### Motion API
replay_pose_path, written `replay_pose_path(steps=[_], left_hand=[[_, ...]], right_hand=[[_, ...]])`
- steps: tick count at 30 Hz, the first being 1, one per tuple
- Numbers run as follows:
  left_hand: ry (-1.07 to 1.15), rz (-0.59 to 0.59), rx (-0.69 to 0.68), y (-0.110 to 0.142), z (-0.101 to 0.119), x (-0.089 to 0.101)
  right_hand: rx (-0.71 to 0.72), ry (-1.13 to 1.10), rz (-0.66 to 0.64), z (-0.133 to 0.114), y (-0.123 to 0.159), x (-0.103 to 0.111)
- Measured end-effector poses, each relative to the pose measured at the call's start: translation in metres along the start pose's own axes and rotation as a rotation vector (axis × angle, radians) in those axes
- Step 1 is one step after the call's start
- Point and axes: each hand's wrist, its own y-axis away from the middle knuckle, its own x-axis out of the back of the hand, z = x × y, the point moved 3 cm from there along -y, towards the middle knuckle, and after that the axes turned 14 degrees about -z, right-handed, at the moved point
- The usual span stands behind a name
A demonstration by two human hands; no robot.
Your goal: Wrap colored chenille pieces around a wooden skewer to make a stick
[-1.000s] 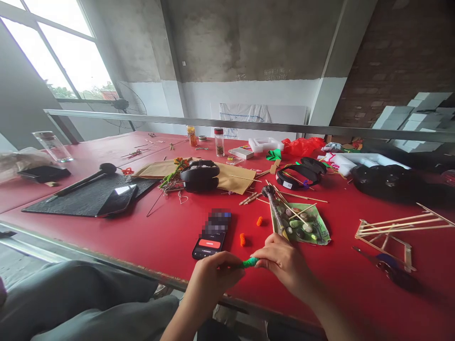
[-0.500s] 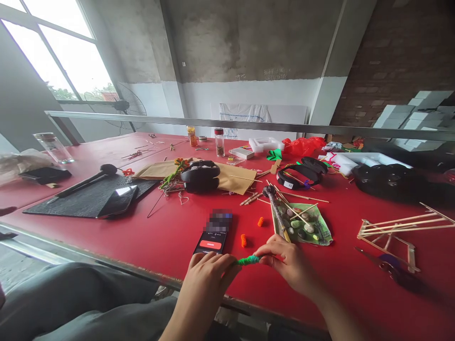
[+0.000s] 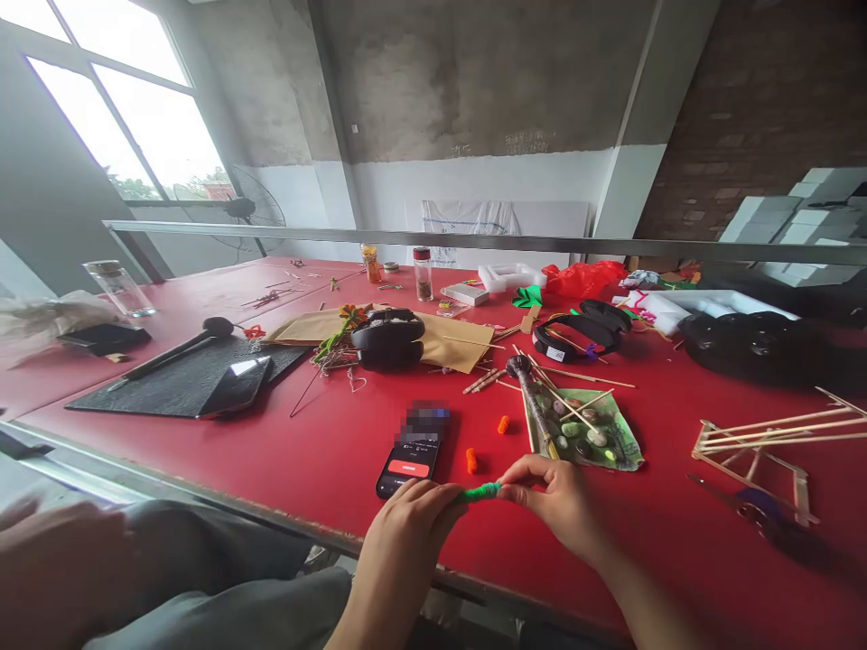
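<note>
Both hands meet just above the near part of the red worktop (image 3: 325, 469), grasping a short, fuzzy green piece (image 3: 481, 492): left hand (image 3: 412, 528) closed over one end, right hand (image 3: 552, 496) pinching the other between thumb and fingers. Relative to the previous frame, the grip is much the same; the whole view is slightly shifted, with most worktop items lying further right in it. The near end of the phone (image 3: 409, 468), covered by the left hand in that frame, now shows. Main change at lower left: another person's hand (image 3: 60, 555) and forearm, large and blurred, now extend over the grey-clad legs (image 3: 230, 587). Two orange pieces (image 3: 503, 423) (image 3: 472, 461) lie between the phone and the green tray (image 3: 627, 438), unchanged in arrangement. Obscured: both ends of the green piece are under fingers; the upper phone screen is pixelated. The dark-headed stick (image 3: 532, 406) and thin sticks partly cover the stones in the tray. The scissors (image 3: 749, 513) at right have dark, indistinct handles, and the stick frame (image 3: 751, 442) beside them is cut off by the view's edge.
</note>
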Motion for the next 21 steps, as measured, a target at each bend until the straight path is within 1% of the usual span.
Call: replay_pose_path(steps=[5, 7, 10, 12, 14, 15, 16, 18, 20, 21], left_hand=[[-0.070, 0.032, -0.005, -0.002, 0.005, -0.003], [-0.061, 0.000, -0.017, -0.002, 0.011, -0.006], [-0.008, -0.077, -0.020, -0.002, 0.019, -0.013], [0.031, -0.103, -0.013, -0.002, 0.021, -0.017], [0.046, -0.108, 0.009, -0.002, 0.019, -0.018], [0.039, -0.100, 0.036, -0.003, 0.016, -0.017], [0.026, -0.086, 0.073, -0.003, 0.012, -0.015], [-0.002, -0.057, 0.158, -0.002, 0.005, -0.009], [-0.010, -0.047, 0.201, 0.000, 0.001, -0.003], [0.003, -0.048, 0.192, 0.001, 0.000, 0.000]], right_hand=[[0.038, 0.041, 0.038, 0.000, -0.001, -0.001], [0.076, 0.087, 0.040, -0.002, -0.001, -0.003], [0.124, 0.101, -0.003, -0.008, 0.000, -0.010], [0.136, 0.091, -0.050, -0.011, 0.001, -0.013], [0.145, 0.103, -0.069, -0.012, -0.001, -0.015], [0.161, 0.108, -0.055, -0.011, -0.002, -0.014], [0.183, 0.106, -0.015, -0.009, -0.005, -0.013], [0.171, 0.142, 0.110, -0.003, -0.011, -0.008], [0.122, 0.298, 0.140, 0.001, -0.017, -0.009], [0.138, 0.403, 0.125, 0.001, -0.020, -0.011]])
